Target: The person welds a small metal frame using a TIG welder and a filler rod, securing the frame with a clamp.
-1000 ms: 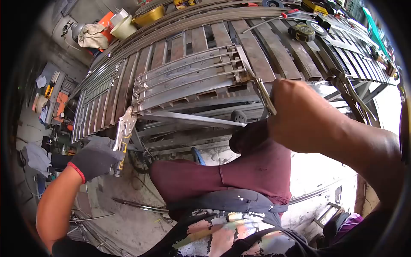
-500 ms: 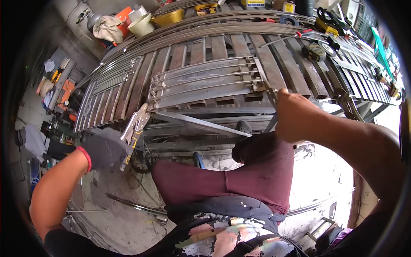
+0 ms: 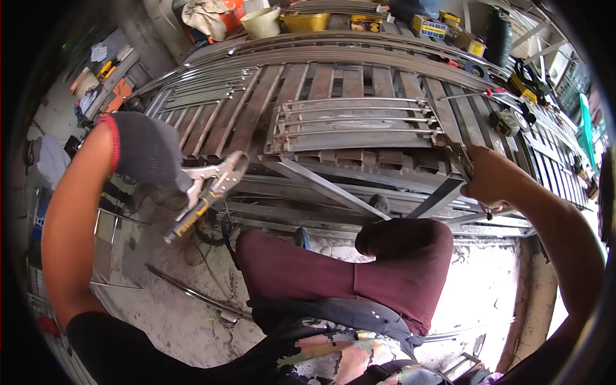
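My left hand, in a dark grey glove with a red cuff, is closed on a handle of locking pliers. These pliers have a yellow-and-black grip, and their handles are spread apart. Their jaws are left of the flat metal plate and away from it. Several thin metal rods lie lengthwise over this plate at the bench's front edge. My bare right hand is wrapped round a second pair of locking pliers, whose jaws are at the plate's front right corner.
The slatted metal bench carries a bundle of thin rods at left and long bars along the back. A tape measure lies at right. Behind stand a yellow container and a pale bucket. A diagonal steel brace runs below.
My left hand has drawn its pliers off the plate's left corner, back to the left, and their handles have spread. My right hand stays at the right corner. The view has shifted.
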The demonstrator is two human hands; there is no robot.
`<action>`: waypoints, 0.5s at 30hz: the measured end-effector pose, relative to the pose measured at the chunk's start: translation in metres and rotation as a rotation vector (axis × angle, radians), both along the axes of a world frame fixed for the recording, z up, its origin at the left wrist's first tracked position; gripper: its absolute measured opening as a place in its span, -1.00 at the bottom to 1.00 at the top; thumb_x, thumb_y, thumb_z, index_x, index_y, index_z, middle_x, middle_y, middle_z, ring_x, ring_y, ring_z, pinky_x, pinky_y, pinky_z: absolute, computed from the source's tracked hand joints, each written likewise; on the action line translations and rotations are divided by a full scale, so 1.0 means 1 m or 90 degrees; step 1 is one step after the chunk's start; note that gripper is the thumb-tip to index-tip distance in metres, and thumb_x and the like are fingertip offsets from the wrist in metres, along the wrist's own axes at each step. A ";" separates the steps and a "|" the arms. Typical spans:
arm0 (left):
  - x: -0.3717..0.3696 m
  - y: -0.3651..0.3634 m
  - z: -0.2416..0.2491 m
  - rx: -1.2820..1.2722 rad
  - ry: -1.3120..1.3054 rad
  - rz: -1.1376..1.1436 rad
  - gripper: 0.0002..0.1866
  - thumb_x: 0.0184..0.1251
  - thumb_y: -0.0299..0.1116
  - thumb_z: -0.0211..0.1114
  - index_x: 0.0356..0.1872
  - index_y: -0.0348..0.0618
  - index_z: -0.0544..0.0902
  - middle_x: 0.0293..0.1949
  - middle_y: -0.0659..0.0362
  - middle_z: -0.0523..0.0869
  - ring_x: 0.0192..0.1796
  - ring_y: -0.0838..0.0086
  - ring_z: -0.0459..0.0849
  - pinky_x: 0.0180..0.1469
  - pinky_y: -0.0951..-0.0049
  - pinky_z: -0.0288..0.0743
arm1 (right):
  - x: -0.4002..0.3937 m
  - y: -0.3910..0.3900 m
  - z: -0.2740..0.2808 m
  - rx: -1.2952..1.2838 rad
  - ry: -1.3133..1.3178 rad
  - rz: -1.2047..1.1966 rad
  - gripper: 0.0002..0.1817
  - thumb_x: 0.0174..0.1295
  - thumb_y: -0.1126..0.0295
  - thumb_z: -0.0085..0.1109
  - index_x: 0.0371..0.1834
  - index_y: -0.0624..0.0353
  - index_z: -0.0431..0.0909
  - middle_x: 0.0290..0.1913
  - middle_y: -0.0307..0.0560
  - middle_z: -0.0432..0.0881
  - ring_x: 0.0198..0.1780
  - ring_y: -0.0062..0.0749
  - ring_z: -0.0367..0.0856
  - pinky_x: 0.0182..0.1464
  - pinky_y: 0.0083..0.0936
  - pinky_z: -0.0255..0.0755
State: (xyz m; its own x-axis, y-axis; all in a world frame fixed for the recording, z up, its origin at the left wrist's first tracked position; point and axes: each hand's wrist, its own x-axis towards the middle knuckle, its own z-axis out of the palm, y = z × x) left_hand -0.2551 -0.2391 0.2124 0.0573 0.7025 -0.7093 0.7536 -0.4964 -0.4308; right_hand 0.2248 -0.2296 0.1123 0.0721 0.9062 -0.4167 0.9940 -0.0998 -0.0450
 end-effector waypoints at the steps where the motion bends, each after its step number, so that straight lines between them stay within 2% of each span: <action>1: 0.017 -0.007 0.015 0.053 0.036 0.027 -0.41 0.46 0.19 0.26 -0.31 -0.22 0.86 -0.30 -0.18 0.79 -0.24 -0.10 0.76 -0.11 0.02 0.63 | -0.002 -0.001 0.000 -0.007 0.002 -0.019 -0.30 0.21 0.39 0.65 0.39 0.33 0.53 -0.12 0.35 0.83 -0.14 0.07 0.87 -0.04 -0.10 0.70; 3: -0.038 0.010 0.030 0.045 -0.189 -0.127 -0.58 0.52 -0.02 0.29 -0.23 -0.21 0.85 -0.35 -0.16 0.75 -0.31 -0.02 0.73 -0.17 0.11 0.64 | -0.004 -0.003 0.003 -0.007 0.003 -0.029 -0.30 0.23 0.37 0.66 0.39 0.35 0.53 -0.11 0.35 0.83 -0.13 0.08 0.87 -0.03 -0.11 0.71; 5: -0.040 0.018 0.047 0.171 -0.210 0.065 -0.68 0.55 -0.14 0.30 -0.16 -0.18 0.85 -0.41 -0.02 0.76 -0.38 0.18 0.74 -0.27 0.21 0.62 | -0.003 -0.001 -0.001 -0.003 -0.007 -0.024 -0.29 0.24 0.35 0.67 0.39 0.35 0.53 -0.11 0.36 0.83 -0.12 0.08 0.87 -0.02 -0.11 0.71; 6: -0.042 0.025 0.050 0.213 -0.263 0.144 -0.71 0.56 -0.17 0.29 -0.13 -0.16 0.85 -0.43 0.05 0.75 -0.40 0.28 0.73 -0.30 0.26 0.61 | -0.002 0.000 -0.003 0.002 0.001 -0.015 -0.31 0.27 0.32 0.67 0.39 0.36 0.55 -0.13 0.32 0.83 -0.20 0.01 0.87 -0.16 -0.14 0.75; 9: -0.059 0.050 0.044 0.306 -0.529 0.331 -0.74 0.61 -0.18 0.28 -0.07 -0.10 0.84 -0.47 0.30 0.73 -0.45 0.59 0.67 -0.40 0.41 0.56 | -0.009 0.002 0.008 -0.071 -0.017 -0.055 -0.36 0.28 0.31 0.67 0.34 0.36 0.59 -0.20 0.25 0.83 -0.32 -0.09 0.85 -0.36 -0.21 0.73; 10: -0.066 0.066 0.030 0.291 -0.624 0.309 -0.73 0.62 -0.16 0.28 -0.08 -0.10 0.82 -0.48 0.35 0.70 -0.46 0.67 0.61 -0.41 0.46 0.53 | -0.005 0.005 0.003 -0.062 -0.056 -0.020 -0.41 0.29 0.30 0.68 0.27 0.37 0.63 -0.27 0.20 0.81 -0.40 -0.17 0.81 -0.48 -0.28 0.69; 11: -0.072 0.082 0.012 0.273 -0.717 0.287 -0.72 0.62 -0.13 0.28 -0.08 -0.11 0.81 -0.48 0.40 0.67 -0.46 0.75 0.55 -0.43 0.52 0.50 | -0.007 0.006 0.006 -0.063 -0.052 -0.033 -0.42 0.28 0.30 0.68 0.26 0.37 0.64 -0.29 0.19 0.81 -0.40 -0.18 0.81 -0.48 -0.29 0.69; 12: -0.062 0.091 -0.003 0.273 -0.791 0.370 -0.68 0.66 -0.08 0.26 -0.12 -0.11 0.76 -0.55 0.41 0.58 -0.55 0.69 0.43 -0.42 0.50 0.46 | -0.009 0.005 0.008 -0.068 -0.046 -0.046 -0.42 0.28 0.30 0.68 0.24 0.38 0.64 -0.30 0.18 0.80 -0.41 -0.18 0.81 -0.47 -0.30 0.68; 13: -0.064 0.102 -0.017 0.233 -0.801 0.401 -0.68 0.66 -0.06 0.26 -0.13 -0.11 0.74 -0.56 0.43 0.53 -0.56 0.69 0.40 -0.42 0.49 0.45 | -0.011 0.005 0.009 -0.072 -0.040 -0.059 -0.43 0.28 0.30 0.68 0.22 0.38 0.65 -0.32 0.18 0.80 -0.41 -0.18 0.80 -0.47 -0.30 0.68; 15: -0.062 0.130 -0.045 0.150 -0.817 0.456 -0.66 0.67 -0.03 0.26 -0.17 -0.09 0.72 -0.59 0.47 0.43 -0.58 0.69 0.34 -0.42 0.48 0.42 | -0.013 0.007 0.011 -0.058 -0.158 0.040 -0.53 0.23 0.25 0.71 0.07 0.32 0.79 -0.27 0.10 0.86 -0.28 -0.13 0.87 -0.40 -0.18 0.72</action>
